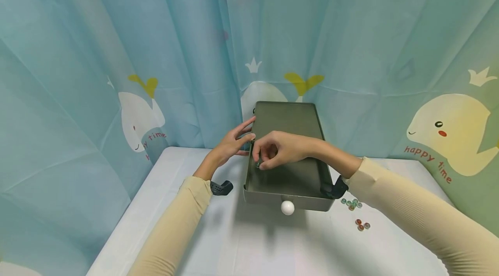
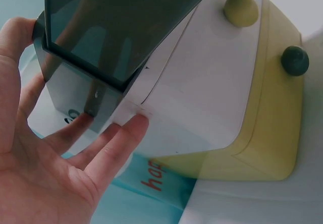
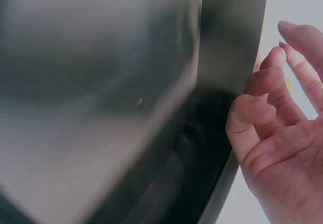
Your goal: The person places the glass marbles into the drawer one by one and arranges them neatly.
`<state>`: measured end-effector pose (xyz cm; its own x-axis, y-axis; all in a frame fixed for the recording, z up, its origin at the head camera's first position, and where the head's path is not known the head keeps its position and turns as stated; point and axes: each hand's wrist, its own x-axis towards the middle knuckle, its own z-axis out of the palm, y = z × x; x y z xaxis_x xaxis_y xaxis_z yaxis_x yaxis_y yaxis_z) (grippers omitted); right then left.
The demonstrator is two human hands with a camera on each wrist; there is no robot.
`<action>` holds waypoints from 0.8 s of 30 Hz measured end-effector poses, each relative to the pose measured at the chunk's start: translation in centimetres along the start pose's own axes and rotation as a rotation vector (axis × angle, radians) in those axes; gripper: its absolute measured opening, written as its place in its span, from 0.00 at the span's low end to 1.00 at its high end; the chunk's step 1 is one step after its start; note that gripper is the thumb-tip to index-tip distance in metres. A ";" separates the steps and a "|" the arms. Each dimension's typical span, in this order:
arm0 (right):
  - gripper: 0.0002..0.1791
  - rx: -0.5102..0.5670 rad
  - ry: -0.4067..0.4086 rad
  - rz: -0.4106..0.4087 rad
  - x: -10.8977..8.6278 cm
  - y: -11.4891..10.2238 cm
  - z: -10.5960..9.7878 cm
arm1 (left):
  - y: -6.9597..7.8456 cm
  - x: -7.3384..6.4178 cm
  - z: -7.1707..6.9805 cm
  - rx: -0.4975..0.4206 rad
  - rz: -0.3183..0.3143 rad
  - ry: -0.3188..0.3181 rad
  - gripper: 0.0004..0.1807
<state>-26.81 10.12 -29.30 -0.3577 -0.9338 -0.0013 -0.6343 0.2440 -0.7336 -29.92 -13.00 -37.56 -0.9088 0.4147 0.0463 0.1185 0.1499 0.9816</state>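
A dark green-grey drawer (image 1: 308, 178) with a white knob (image 1: 287, 208) is pulled out of the top of a small cabinet (image 1: 288, 115). My right hand (image 1: 282, 149) is over the drawer's left side, thumb and forefinger pinching a small greenish glass bead (image 1: 257, 164). That bead cannot be made out in the right wrist view, where several fingers (image 3: 255, 110) curl inward. Against the cabinet's left side rests my left hand (image 1: 231, 145), its fingers spread and fairly straight. The left wrist view shows its fingertips (image 2: 139, 124) touching the side wall.
Below are a white drawer (image 2: 212, 77) with a yellow knob (image 2: 240, 10) and a yellow drawer (image 2: 275, 123) with a green knob (image 2: 294, 61). Green glass beads (image 1: 354, 202) and red glass beads (image 1: 361, 227) lie on the white table (image 1: 273, 254), right of the cabinet. A curtain (image 1: 187, 50) hangs behind.
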 end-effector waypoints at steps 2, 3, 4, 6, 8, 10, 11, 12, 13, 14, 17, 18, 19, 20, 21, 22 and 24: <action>0.06 -0.002 0.000 -0.001 0.0 0.0 0.0 | 0.1 0.0 0.0 0.001 -0.001 -0.001 0.34; 0.05 -0.003 -0.001 -0.002 0.0 0.0 0.0 | 0.1 0.0 0.0 0.001 -0.003 0.000 0.34; 0.05 -0.004 -0.001 -0.004 0.0 0.0 -0.1 | 0.1 -0.1 0.0 0.002 -0.003 0.001 0.34; 0.07 -0.006 -0.003 -0.012 0.0 0.1 -0.1 | 0.1 -0.1 0.0 0.001 -0.005 0.000 0.34; 0.10 -0.009 -0.004 -0.020 0.1 0.1 -0.1 | 0.1 -0.1 0.0 -0.001 -0.005 -0.002 0.34; 0.13 -0.010 -0.005 -0.023 0.1 0.0 -0.2 | 0.1 -0.1 0.0 -0.004 -0.006 -0.003 0.34; 0.15 -0.009 -0.005 -0.022 0.1 0.0 -0.2 | 0.1 -0.1 0.0 -0.007 -0.006 -0.004 0.34; 0.15 -0.008 -0.004 -0.020 0.1 0.0 -0.3 | 0.1 -0.1 0.0 -0.008 -0.006 -0.005 0.34; 0.16 -0.008 -0.003 -0.017 0.0 -0.1 -0.3 | 0.1 -0.1 0.0 -0.010 -0.006 -0.006 0.34; 0.16 -0.007 -0.003 -0.014 0.0 -0.1 -0.3 | 0.1 -0.1 0.0 -0.012 -0.005 -0.007 0.34; 0.16 -0.007 0.000 -0.008 -0.1 -0.2 -0.3 | 0.0 -0.1 0.0 -0.014 -0.005 -0.008 0.34; 0.16 -0.007 0.002 -0.008 -0.1 -0.2 -0.3 | 0.0 -0.1 0.0 -0.014 -0.004 -0.008 0.34; 0.17 -0.009 0.006 -0.007 -0.2 -0.2 -0.4 | 0.0 -0.1 0.0 -0.013 -0.005 -0.007 0.34; 0.17 -0.011 0.010 -0.006 -0.2 -0.2 -0.4 | 0.0 -0.1 0.0 -0.012 -0.004 -0.006 0.34; 0.17 -0.015 0.015 -0.008 -0.3 -0.2 -0.4 | 0.0 -0.1 0.0 -0.010 -0.005 -0.005 0.34; 0.17 -0.021 0.020 -0.008 -0.4 -0.2 -0.5 | 0.0 -0.1 0.0 -0.008 -0.005 -0.004 0.34; 0.17 -0.029 0.034 -0.006 -0.6 -0.2 -0.6 | 0.0 0.0 0.0 -0.007 -0.006 -0.004 0.34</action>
<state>-26.86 10.75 -28.76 -0.3769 -0.9259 0.0268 -0.6559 0.2464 -0.7135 -29.86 -12.99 -37.55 -0.9076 0.4178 0.0398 0.1103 0.1460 0.9831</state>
